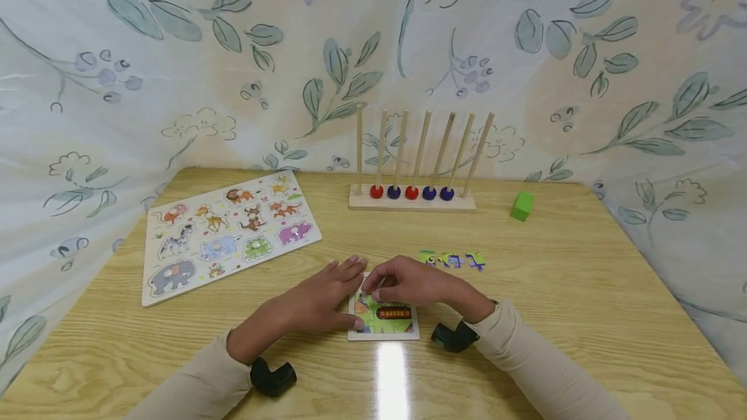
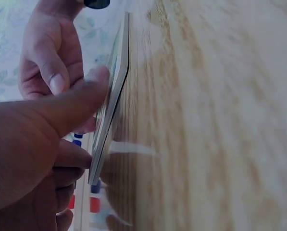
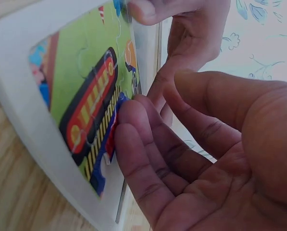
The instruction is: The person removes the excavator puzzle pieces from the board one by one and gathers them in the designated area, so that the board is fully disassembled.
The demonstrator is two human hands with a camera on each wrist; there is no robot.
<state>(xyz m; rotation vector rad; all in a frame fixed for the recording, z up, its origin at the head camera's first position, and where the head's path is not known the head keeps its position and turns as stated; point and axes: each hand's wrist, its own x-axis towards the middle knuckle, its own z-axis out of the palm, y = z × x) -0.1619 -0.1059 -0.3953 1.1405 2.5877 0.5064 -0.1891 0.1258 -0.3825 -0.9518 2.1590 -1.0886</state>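
A small jigsaw puzzle (image 1: 388, 325) in a white-edged tray lies on the table before me, its picture showing a red and black vehicle track on green. My left hand (image 1: 318, 297) rests along the tray's left side, fingers stretched forward and thumb on the lower left corner. Over the upper part of the puzzle is my right hand (image 1: 411, 280). In the right wrist view its bent fingertips (image 3: 129, 137) touch blue and red pieces beside the track, while the thumb stands off the board. No piece shows between thumb and fingers. Several loose puzzle pieces (image 1: 452, 260) lie behind the right hand.
An animal peg board (image 1: 233, 232) lies at the back left. At the back middle stands a wooden rack of upright rods (image 1: 411, 203) with red and dark blue beads. A green block (image 1: 522, 206) sits to its right. A floral cloth hangs behind the table.
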